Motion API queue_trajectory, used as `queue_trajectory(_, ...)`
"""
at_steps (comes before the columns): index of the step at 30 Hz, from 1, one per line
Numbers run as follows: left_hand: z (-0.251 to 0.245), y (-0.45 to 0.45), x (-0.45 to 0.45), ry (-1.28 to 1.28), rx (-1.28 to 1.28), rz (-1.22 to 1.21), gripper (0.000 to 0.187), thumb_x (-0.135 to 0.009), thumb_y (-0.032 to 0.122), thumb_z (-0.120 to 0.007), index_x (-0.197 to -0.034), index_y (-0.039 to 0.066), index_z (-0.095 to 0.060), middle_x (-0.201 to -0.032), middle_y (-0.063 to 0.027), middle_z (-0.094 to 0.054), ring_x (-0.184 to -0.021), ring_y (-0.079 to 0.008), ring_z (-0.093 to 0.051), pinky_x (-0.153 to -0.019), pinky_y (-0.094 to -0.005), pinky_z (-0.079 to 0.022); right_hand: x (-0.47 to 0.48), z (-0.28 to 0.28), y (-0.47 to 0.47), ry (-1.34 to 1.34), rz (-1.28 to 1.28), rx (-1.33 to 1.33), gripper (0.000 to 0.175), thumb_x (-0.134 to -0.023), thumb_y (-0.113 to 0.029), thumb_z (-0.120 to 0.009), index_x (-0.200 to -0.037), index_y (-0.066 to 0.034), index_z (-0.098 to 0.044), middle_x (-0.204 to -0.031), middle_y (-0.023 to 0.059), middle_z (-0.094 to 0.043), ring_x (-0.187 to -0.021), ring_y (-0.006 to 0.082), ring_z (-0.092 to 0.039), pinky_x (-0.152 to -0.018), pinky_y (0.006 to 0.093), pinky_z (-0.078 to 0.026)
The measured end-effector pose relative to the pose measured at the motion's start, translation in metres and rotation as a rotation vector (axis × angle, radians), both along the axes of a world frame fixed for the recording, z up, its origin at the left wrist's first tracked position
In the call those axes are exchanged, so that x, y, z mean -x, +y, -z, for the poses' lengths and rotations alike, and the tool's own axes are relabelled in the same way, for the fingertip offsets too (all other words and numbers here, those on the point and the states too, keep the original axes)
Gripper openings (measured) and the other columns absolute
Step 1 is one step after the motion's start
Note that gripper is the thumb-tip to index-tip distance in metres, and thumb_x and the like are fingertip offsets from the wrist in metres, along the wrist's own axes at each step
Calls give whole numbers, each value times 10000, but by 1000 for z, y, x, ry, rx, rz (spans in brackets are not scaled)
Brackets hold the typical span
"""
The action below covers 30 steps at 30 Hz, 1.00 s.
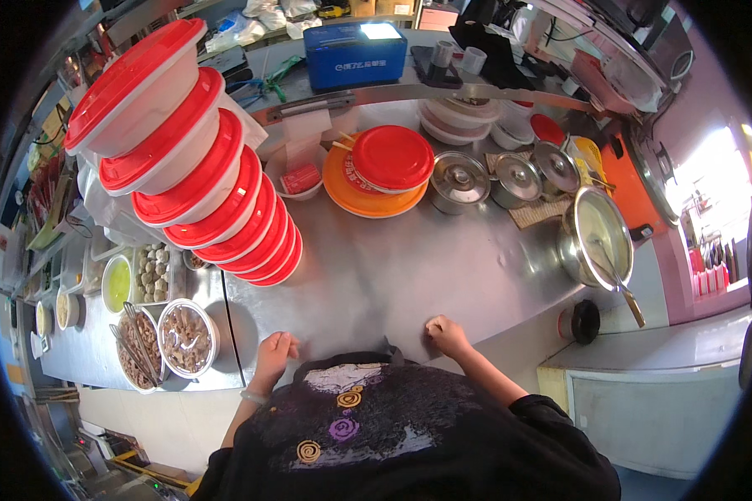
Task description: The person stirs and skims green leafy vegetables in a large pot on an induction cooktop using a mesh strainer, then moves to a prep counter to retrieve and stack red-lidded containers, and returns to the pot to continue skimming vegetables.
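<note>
My left hand (277,357) rests near the front edge of the steel counter (363,275), fingers curled, with nothing seen in it. To its right, my right hand (446,335) lies closed at the same edge and appears to hold nothing. Beyond my left hand leans a tall stack of white bowls with red lids (191,188). A red-lidded bowl (393,158) sits on an orange plate (335,181) at the back. Left of my left hand stand a round tub of sliced meat (187,338) and another meat tub with metal tongs (139,351).
Lidded steel pots (460,178) line the back right. A large steel bowl with a ladle (595,238) stands at the right edge. A blue box (355,56) is on the shelf above. A container of round balls (153,272) stands left, and a white cabinet (658,413) lower right.
</note>
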<state>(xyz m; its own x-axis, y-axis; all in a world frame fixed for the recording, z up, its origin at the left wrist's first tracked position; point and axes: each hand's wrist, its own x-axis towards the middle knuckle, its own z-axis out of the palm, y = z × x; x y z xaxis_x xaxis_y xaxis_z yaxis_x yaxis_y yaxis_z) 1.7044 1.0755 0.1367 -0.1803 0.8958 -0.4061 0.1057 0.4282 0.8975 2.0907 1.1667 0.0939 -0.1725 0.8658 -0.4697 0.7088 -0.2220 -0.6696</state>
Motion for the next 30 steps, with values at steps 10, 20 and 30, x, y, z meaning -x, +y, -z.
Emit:
queue_trajectory(10, 36, 50, -23, -79, 94, 232, 218, -900, 147, -508, -1044, -11, -552, -869, -65, -620, -730, -104, -584, -652, -246, -474, -16, -33, -23, -288, 33, -260, 502, -732, -295, -664, -1184, -131, -521, -1265, 207, -434, -1156, 382, -430, -942, 462, -385)
queue_trajectory(20, 55, 67, -39, -150, 56, 109, 232, -907, 163, -525, -1097, 32, -507, -863, -36, -584, -716, -109, -580, -607, -244, -476, -7, -19, -44, -517, -117, -154, 989, -628, -463, -754, -1426, -205, -230, -1440, 336, -40, -1329, 513, -56, -1038, 613, -138)
queue_trajectory(30, 7, 259, -84, -705, 137, -181, 404, -913, 201, -496, -1280, 216, -329, -1049, -44, -525, -871, -190, -546, -764, -384, -442, -22, -31, -12, -432, -172, 6, 837, -716, -413, -706, -1399, -162, -292, -1453, 288, -127, -1308, 464, -228, -1023, 532, -276)
